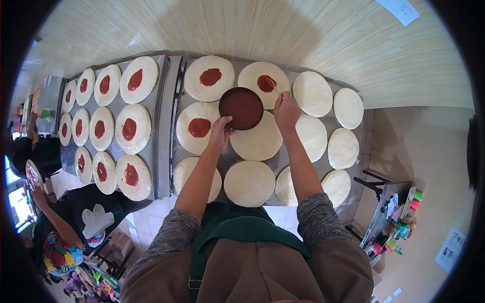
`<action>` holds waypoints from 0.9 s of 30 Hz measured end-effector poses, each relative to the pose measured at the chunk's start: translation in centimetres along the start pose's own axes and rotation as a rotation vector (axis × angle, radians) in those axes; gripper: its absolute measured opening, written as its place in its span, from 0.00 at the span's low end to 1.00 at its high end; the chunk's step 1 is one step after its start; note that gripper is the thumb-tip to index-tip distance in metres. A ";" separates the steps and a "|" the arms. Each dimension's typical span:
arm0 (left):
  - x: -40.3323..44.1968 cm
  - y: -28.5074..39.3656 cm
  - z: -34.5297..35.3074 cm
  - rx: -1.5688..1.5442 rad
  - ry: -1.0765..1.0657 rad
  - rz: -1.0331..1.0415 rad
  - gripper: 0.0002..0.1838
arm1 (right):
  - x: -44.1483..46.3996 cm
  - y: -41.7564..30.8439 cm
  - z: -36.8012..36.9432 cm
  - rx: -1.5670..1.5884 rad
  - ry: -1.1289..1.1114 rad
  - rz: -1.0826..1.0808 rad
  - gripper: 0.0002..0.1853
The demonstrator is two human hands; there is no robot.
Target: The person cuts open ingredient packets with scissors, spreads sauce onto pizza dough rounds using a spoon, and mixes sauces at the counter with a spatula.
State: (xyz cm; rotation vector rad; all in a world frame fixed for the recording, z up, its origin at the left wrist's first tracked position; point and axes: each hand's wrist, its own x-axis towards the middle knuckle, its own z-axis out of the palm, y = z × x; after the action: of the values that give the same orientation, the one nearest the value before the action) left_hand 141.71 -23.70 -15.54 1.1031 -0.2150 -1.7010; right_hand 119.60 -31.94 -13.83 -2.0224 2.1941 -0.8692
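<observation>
My left hand [221, 133] grips the near-left rim of a round, dark bowl of red sauce [241, 108], held above the dough rounds. In my right hand [286, 111] is a spoon [274, 86], its tip at a patch of red sauce [266, 83] on a back-row dough round [247, 74]. Left of that, another dough round [194, 81] bears a sauce patch, as does the dough round [187, 136] below it. Plain dough rounds [312, 94] lie to the right. The bowl partly covers a plain dough round [256, 144] beneath it.
A second metal table [160, 126] on the left carries several sauced dough rounds [133, 129]. People [65, 212] stand at the far left, one holding a topped round [34, 174]. A wall borders the back; a cluttered metal shelf [386, 217] stands at the right.
</observation>
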 end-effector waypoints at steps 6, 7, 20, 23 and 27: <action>-1.1 -1.0 -0.7 0.016 -0.047 0.004 0.15 | -3.6 -2.5 -5.8 0.467 -0.196 0.231 0.08; -1.3 -1.3 -0.8 0.016 -0.053 0.001 0.15 | -4.7 -2.6 -6.3 0.535 -0.237 0.230 0.08; -6.2 -2.1 -2.7 0.021 -0.135 -0.088 0.15 | -13.8 -1.7 -10.1 1.262 -0.424 0.921 0.08; -7.9 -2.3 -4.6 0.048 -0.103 -0.069 0.15 | -16.1 -0.3 -8.2 1.045 -0.201 0.732 0.08; -10.1 -1.9 -5.9 0.071 -0.075 -0.064 0.15 | -17.4 -2.5 -9.4 0.130 -0.090 0.103 0.07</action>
State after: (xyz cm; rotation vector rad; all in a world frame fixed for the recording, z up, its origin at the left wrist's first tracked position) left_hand 145.12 -12.41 -14.32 1.1099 -0.2923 -1.8058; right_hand 120.87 -12.24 -10.76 -1.8356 2.1144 -0.8662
